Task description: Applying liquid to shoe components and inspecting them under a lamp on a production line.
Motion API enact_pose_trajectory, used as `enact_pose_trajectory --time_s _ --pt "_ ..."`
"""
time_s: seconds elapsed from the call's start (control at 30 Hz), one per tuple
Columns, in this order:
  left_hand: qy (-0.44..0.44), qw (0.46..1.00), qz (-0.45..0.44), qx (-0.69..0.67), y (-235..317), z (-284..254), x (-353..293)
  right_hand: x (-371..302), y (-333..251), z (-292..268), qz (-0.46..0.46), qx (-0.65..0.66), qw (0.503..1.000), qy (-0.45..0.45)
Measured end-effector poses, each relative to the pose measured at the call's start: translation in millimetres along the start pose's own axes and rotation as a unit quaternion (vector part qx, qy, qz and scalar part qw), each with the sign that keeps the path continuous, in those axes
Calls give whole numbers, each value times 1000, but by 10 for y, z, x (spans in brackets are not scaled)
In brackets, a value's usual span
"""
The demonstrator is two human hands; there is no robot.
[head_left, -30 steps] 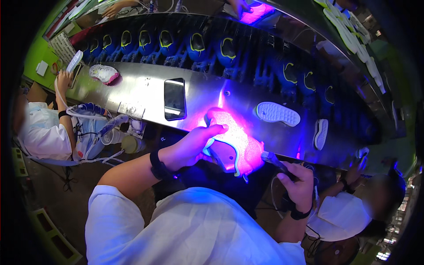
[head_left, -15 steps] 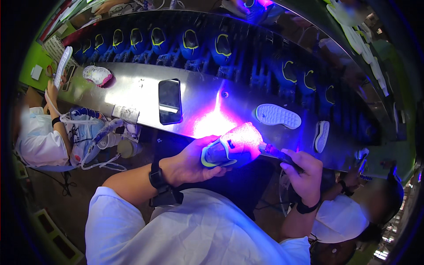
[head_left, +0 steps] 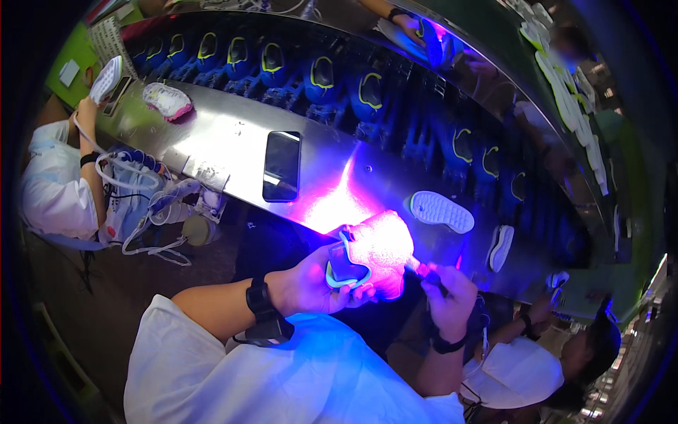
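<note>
My left hand (head_left: 311,284) is closed around the heel end of a shoe upper (head_left: 381,258) with a light-edged collar opening. Strong pink-violet light washes over the toe and side of the upper. A brush (head_left: 421,269) is gripped in my right hand (head_left: 452,297), its tip against the toe-side edge of the upper. Glare hides the bristles, and my fingers cover most of the handle. Just beyond the upper, on the metal bench (head_left: 233,152), lies a pale shoe sole (head_left: 443,212). A second sole (head_left: 501,249) rests to its right.
A dark phone (head_left: 282,167) lies on the bench, with a pink-and-white shoe piece (head_left: 167,101) farther left. Behind runs a rack of blue shoe uppers (head_left: 322,79). Co-workers sit at my left (head_left: 60,180) and right (head_left: 519,364); another person's hand (head_left: 408,27) works across the line.
The upper has turned in my left hand, its collar opening now facing more toward me. My right hand and the brush have shifted left and lower along its edge. The whole view has tilted slightly.
</note>
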State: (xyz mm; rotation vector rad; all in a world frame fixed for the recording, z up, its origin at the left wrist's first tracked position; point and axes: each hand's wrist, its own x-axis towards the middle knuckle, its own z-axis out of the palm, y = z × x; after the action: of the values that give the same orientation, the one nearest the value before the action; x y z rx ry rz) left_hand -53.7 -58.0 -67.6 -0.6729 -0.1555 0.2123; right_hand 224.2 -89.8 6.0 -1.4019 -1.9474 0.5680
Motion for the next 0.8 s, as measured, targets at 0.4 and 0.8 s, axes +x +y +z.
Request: enact_pose_trajectory --time_s 0.4,0.8 --pt "124 804 164 558 -61 718 119 14 48 -79 198 66 976 67" --pt "159 439 300 832 -386 1423 657 -396 208 -523 135 169 976 5"
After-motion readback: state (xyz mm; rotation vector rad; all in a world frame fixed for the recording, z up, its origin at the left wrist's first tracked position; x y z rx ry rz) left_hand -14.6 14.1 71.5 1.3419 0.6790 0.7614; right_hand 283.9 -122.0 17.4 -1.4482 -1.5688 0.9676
